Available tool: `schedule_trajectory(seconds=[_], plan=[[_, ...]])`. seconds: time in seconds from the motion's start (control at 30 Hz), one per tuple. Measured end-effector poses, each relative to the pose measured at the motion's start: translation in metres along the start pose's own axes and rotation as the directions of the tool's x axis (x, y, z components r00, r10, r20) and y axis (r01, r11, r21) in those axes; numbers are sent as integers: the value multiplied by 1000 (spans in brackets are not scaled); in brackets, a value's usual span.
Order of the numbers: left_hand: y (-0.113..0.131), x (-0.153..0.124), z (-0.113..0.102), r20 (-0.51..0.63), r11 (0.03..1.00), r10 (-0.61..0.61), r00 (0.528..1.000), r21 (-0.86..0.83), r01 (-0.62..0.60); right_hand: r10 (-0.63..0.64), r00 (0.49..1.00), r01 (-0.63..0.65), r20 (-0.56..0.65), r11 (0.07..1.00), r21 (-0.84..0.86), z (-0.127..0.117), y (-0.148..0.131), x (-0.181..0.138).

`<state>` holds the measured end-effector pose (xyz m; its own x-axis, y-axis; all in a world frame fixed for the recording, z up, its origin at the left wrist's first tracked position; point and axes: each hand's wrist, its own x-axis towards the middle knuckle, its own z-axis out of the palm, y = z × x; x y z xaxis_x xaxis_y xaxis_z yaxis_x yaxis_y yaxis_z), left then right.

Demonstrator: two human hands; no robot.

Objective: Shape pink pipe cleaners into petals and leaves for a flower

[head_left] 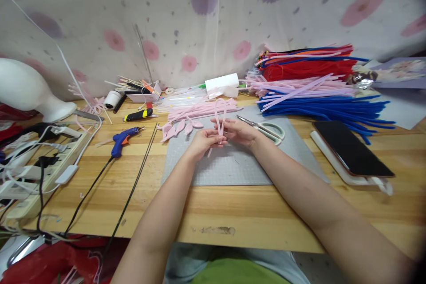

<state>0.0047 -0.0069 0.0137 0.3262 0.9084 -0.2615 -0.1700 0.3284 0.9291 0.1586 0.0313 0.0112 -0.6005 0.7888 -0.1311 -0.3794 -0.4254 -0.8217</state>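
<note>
Over the grey cutting mat (pixel 239 175), both hands meet at a pale pink pipe cleaner (pixel 218 111) bent into an upright loop, its ends crossing near the fingers. My left hand (pixel 205 141) pinches the lower part, and a short end sticks out below. My right hand (pixel 238 131) has its fingers closed on the same pipe cleaner from the other side; part of the grip is hidden. Pink leaf-shaped pieces (pixel 168 131) lie left of the hands. Behind stretches a bundle of pink pipe cleaners (pixel 199 108). Scissors (pixel 268 129) rest beside my right wrist.
A blue glue gun (pixel 121 140), a yellow-black utility knife (pixel 138 115) and a cluttered power strip (pixel 66 164) are on the left. Blue pipe cleaners (pixel 319 108) and red ones (pixel 309 69) pile up back right, behind a black phone (pixel 349 146). A white foam head (pixel 29 88) stands far left.
</note>
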Motion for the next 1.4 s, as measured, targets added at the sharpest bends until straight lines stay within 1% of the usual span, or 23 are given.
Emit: schedule_trajectory(seconds=[0.13,0.3,0.4,0.57,0.67,0.83,1.03,1.13,1.23,1.4], plan=[[2,-3,1,44,1000,-19,999,-9,19,54,995,-52,80,998,-34,-1,5,1],[3,-6,1,92,1000,-17,996,22,15,52,994,-47,99,997,-59,-3,4,-1],[3,-7,1,113,999,-37,993,43,32,33,997,-30,68,999,-40,-5,3,-2],[2,-6,1,90,1000,-23,996,0,23,-10,1000,10,17,1000,15,-6,3,-1],[2,-5,1,69,999,-43,997,-14,44,-52,998,53,-33,998,26,-5,2,1],[2,-4,1,26,997,-78,997,0,78,-112,985,118,-133,992,39,-7,-2,6],[-1,-3,-2,65,994,-103,993,44,101,-160,956,180,-248,982,58,-13,-10,6],[-1,-4,-1,97,991,-120,988,75,113,-164,950,185,-264,981,53,-15,-14,4],[2,-6,0,100,986,-142,985,100,132,-160,950,182,-269,982,58,-18,-17,2],[4,-9,2,118,981,-162,980,128,147,-201,954,209,-224,978,15,-22,-19,2]])
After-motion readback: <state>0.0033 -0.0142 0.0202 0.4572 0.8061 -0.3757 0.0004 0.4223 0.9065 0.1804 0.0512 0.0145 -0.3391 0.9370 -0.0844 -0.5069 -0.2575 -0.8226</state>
